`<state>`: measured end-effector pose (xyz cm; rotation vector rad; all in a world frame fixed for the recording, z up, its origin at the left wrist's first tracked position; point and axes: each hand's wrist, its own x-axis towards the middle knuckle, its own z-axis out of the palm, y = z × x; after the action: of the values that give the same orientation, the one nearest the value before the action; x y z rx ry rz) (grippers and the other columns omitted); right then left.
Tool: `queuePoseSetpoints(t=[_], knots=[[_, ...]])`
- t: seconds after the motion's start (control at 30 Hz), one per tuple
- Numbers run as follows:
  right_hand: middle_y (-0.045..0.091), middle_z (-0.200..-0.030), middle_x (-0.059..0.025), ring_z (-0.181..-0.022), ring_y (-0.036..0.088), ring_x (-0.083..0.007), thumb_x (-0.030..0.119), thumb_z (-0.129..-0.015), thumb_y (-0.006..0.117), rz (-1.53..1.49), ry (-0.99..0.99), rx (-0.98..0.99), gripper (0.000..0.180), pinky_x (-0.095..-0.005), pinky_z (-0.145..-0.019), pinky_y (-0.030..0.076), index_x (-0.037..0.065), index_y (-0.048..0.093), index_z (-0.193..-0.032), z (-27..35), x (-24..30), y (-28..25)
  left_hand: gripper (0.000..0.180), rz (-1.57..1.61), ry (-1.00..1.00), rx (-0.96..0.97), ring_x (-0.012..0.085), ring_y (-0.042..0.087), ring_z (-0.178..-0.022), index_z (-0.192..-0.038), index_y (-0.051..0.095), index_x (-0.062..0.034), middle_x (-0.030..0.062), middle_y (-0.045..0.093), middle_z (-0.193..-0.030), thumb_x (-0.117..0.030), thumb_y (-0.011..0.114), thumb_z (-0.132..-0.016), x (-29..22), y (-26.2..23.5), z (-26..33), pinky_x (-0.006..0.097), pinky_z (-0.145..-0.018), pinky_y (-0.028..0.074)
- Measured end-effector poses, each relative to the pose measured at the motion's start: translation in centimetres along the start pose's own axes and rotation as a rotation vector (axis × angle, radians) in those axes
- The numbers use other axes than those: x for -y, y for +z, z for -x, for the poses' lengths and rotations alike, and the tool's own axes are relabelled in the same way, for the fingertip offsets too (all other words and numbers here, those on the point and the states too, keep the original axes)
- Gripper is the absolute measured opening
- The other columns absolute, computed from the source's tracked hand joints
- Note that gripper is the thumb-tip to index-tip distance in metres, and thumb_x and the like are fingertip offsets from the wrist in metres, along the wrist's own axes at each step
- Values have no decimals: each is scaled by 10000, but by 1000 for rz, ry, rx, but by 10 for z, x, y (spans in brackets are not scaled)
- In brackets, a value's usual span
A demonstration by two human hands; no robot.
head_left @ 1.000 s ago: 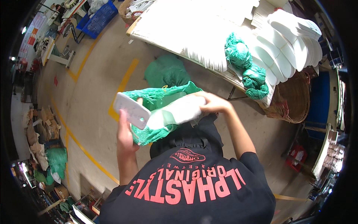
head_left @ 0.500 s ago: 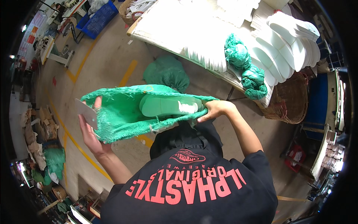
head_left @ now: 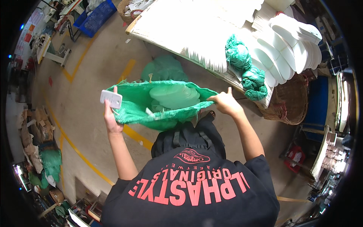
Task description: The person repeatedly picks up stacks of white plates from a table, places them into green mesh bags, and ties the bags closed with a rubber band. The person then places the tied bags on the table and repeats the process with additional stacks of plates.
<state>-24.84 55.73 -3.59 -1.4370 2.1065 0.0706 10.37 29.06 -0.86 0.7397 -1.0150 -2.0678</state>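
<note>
Head view shows a green mesh bag (head_left: 159, 109) stretched wide between both hands, its long axis running from nine o'clock to three o'clock, mouth facing up. Left hand (head_left: 110, 115) pinches the bag's left rim together with a small flat white card (head_left: 111, 98), fingers closed on both. Right hand (head_left: 226, 103) clutches the right rim, thumb raised. The netting is soft, loosely woven and sagging; pale oval insoles (head_left: 174, 96) show through it, stacked flat. At one o'clock, a white table (head_left: 170, 26) carries bundled green netting (head_left: 238, 55) and rows of smooth white sole shapes (head_left: 291, 49); a woven wicker basket (head_left: 293, 102) stands beside it.
</note>
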Motion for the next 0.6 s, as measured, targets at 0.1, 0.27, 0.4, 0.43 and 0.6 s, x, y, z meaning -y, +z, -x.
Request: queuePoseSetpoints(t=[0.1, 0.27, 0.4, 0.43, 0.6], knots=[[764, -1086, -151, -1091, 698, -379, -18, -867, 570, -96, -130, -73, 507, -815, -1159, 172, 221, 738, -1282, 14, 4, -11, 601, -91, 46, -11, 274, 433, -1475, -1676, 153, -122, 147, 309, -1704, -414, 243, -1158, -1, 19, -4, 405, -1227, 367], [762, -1133, -163, -1156, 687, -379, -31, -864, 560, -156, -98, -205, 512, -816, -1167, 144, 223, 755, -1264, 12, -3, 19, 603, -92, 17, 140, 272, 356, -1540, -1694, 105, -182, 188, 271, -1713, -401, 273, -1158, 21, 28, -9, 399, -1252, 307], [773, -1096, -163, -1168, 695, -363, 23, -887, 586, 7, 180, 271, 519, -742, -1205, 211, 258, 733, -1326, -6, -31, 64, 618, -321, -159, 83, 277, 345, -1546, -1677, 137, -38, 199, 309, -1695, -343, 288, -1161, 61, 5, -21, 383, -1259, 277], [761, -1144, -173, -1195, 684, -363, 81, -921, 604, -42, 197, 301, 445, -706, -1206, 259, 260, 743, -1304, -10, -35, 78, 614, -295, -178, 99, 275, 350, -1544, -1677, 147, -41, 198, 313, -1694, -339, 293, -1161, 75, -2, -18, 381, -1257, 281], [559, -1467, -271, -1383, 543, -390, 365, -1009, 660, -361, -20, 42, 534, -601, -1168, 396, 118, 566, -1474, -21, -47, 106, 602, -336, -227, 123, 247, 358, -1537, -1673, 181, -34, 159, 344, -1691, -341, 288, -1166, 130, -17, 3, 352, -1254, 265]])
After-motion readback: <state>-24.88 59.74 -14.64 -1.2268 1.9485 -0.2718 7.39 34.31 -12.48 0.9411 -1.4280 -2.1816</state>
